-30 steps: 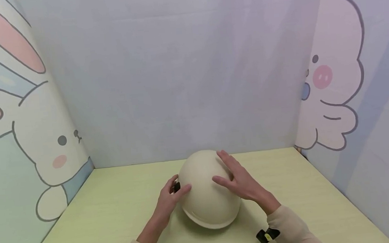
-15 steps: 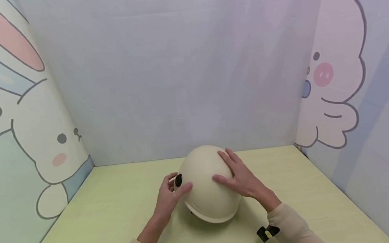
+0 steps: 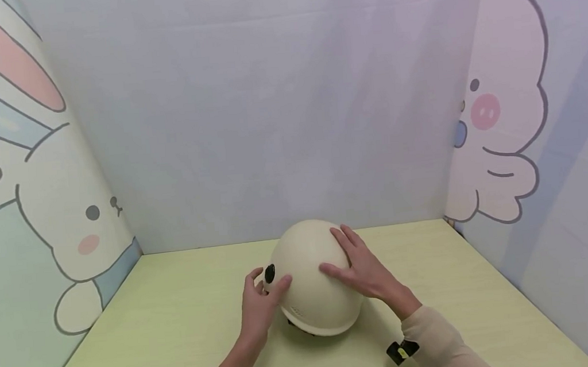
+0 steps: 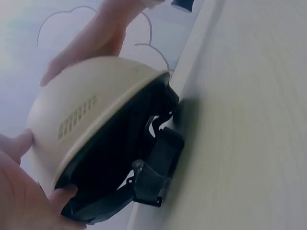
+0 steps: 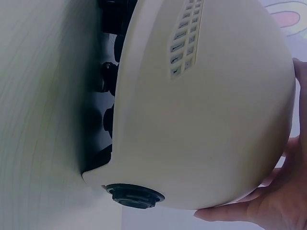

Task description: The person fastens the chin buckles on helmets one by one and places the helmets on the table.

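Observation:
A cream helmet [image 3: 313,285] sits tilted on the table, its near left rim raised. The dark inside and a black chin strap [image 4: 156,167] with a buckle show beneath it in the left wrist view. My left hand [image 3: 257,307] grips the left edge, thumb on the shell and fingertips [image 4: 64,196] curled under the rim. Beside those fingers is a round black fitting [image 3: 270,273] on the shell. My right hand [image 3: 365,270] rests on the upper right of the shell with fingers spread and fairly straight. Another black fitting [image 5: 134,195] appears near the rim in the right wrist view.
The pale yellow-green table [image 3: 189,307] extends around the helmet. A plain grey-lilac backdrop [image 3: 268,122] stands behind it, with cartoon-printed side panels [image 3: 513,131] left and right. A black wrist device [image 3: 402,352] hangs beside my right sleeve.
The helmet has tilted and turned slightly, so the black fitting and dark parts under the near rim show more. My left hand's wrist has shifted slightly right; my right hand stays on the shell.

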A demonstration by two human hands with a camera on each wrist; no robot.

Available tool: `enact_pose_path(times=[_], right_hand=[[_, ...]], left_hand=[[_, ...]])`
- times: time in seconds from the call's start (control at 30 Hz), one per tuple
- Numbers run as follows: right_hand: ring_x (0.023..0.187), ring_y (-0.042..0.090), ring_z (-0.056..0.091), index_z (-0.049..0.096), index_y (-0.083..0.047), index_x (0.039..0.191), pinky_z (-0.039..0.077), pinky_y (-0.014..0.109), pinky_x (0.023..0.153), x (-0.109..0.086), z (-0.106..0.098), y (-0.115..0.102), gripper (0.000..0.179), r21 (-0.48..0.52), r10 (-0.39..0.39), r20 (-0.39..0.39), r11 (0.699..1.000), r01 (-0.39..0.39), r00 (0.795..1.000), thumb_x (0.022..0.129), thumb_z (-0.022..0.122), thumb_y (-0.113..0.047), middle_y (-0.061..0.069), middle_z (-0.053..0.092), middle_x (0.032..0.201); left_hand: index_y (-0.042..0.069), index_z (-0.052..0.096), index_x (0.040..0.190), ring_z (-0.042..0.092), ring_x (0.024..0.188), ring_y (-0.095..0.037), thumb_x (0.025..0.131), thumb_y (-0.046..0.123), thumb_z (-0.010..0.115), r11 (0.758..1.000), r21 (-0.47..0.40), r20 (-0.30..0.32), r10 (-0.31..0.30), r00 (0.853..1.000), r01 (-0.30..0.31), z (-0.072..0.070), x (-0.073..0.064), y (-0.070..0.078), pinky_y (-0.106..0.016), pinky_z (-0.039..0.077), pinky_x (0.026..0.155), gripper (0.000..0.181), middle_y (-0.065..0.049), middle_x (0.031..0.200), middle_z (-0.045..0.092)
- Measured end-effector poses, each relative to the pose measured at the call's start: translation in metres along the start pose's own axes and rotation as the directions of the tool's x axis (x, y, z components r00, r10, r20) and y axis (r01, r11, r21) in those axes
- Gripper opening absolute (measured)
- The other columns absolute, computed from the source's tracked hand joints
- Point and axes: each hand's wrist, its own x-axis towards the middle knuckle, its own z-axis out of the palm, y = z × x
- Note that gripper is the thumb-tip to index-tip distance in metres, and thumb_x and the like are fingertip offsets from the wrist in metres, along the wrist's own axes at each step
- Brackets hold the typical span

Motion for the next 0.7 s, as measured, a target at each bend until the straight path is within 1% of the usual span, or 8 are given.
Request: enact_pose_path(times=[0.1,0.17,0.2,0.37,0.47,0.57,0.63,0.7], right_hand=[[0.141,0.045,0.032,0.032,-0.016,0.157,0.041,0.064,0.1,0.0,-0.0003,-0.0005,0.088,-0.005,0.001,0.003,1.0,-0.001,1.0,0.088,0.068,-0.058,0.021,0.022,0.161],[0.141,0.045,0.032,0.031,-0.016,0.157,0.041,0.064,0.099,0.0,-0.0012,-0.0002,0.088,-0.007,0.005,0.002,1.0,-0.005,1.0,0.089,0.067,-0.058,0.021,0.022,0.161],[0.141,0.045,0.033,0.031,-0.016,0.158,0.042,0.064,0.099,0.0,-0.0019,0.0001,0.088,-0.007,0.01,0.001,1.0,-0.01,1.0,0.089,0.067,-0.058,0.02,0.022,0.161],[0.14,0.045,0.033,0.028,-0.014,0.158,0.042,0.065,0.098,-0.0001,-0.0034,0.0019,0.088,0.004,0.022,-0.005,1.0,-0.022,1.0,0.091,0.064,-0.058,0.02,0.021,0.161],[0.14,0.044,0.033,0.025,-0.013,0.159,0.042,0.064,0.099,0.0004,-0.0038,0.0032,0.088,-0.001,0.022,-0.003,1.0,-0.022,1.0,0.093,0.061,-0.058,0.019,0.019,0.162],[0.139,0.044,0.034,0.023,-0.013,0.159,0.042,0.064,0.098,0.0,-0.0044,0.004,0.087,0.001,0.029,-0.004,1.0,-0.029,1.0,0.094,0.059,-0.057,0.019,0.019,0.161],[0.138,0.044,0.036,0.022,-0.013,0.159,0.043,0.064,0.097,-0.0008,-0.0047,0.0041,0.086,0.011,0.037,-0.008,0.999,-0.037,0.999,0.095,0.058,-0.057,0.019,0.02,0.161],[0.137,0.044,0.038,0.023,-0.012,0.159,0.044,0.064,0.097,-0.0017,-0.0048,0.0036,0.085,0.022,0.041,-0.014,0.999,-0.041,0.999,0.095,0.057,-0.056,0.019,0.021,0.16]], left_hand=[[0.004,0.038,0.143,0.063,0.115,-0.033,0.084,0.041,0.081,1.0,-0.015,-0.03,-0.015,0.999,0.014,0.0028,-0.0011,0.0015,-0.04,0.051,0.095,0.082,-0.027,0.134,0.057],[0.005,0.04,0.142,0.063,0.116,-0.03,0.084,0.038,0.082,0.999,-0.039,-0.03,0.0,1.0,-0.001,0.0037,-0.0015,0.0018,-0.038,0.051,0.095,0.078,-0.024,0.134,0.059],[0.005,0.04,0.142,0.061,0.119,-0.03,0.084,0.037,0.082,0.999,-0.05,-0.022,0.012,1.0,-0.013,0.0041,-0.0015,0.0021,-0.037,0.051,0.096,0.078,-0.023,0.137,0.057],[0.007,0.037,0.149,0.042,0.138,-0.035,0.082,0.027,0.085,0.994,-0.074,0.05,0.086,0.995,-0.082,0.003,-0.0021,0.0033,-0.042,0.046,0.102,0.084,-0.018,0.155,0.038],[0.009,0.035,0.153,0.034,0.143,-0.035,0.081,0.023,0.086,0.992,-0.065,0.089,0.118,0.989,-0.112,0.002,-0.0012,0.0049,-0.044,0.044,0.103,0.089,-0.015,0.158,0.032],[0.012,0.03,0.157,0.03,0.146,-0.032,0.079,0.019,0.087,0.989,-0.065,0.143,0.145,0.979,-0.136,0.0014,-0.0005,0.0071,-0.044,0.042,0.105,0.097,-0.011,0.161,0.029],[0.013,0.025,0.159,0.024,0.148,-0.033,0.079,0.019,0.087,0.986,-0.049,0.176,0.163,0.971,-0.157,0.001,-0.001,0.0082,-0.045,0.038,0.107,0.101,-0.012,0.164,0.017],[0.016,0.024,0.16,0.021,0.147,-0.038,0.078,0.019,0.088,0.985,-0.037,0.196,0.171,0.966,-0.167,0.0013,-0.0022,0.0097,-0.046,0.038,0.106,0.103,-0.014,0.166,0.006]])
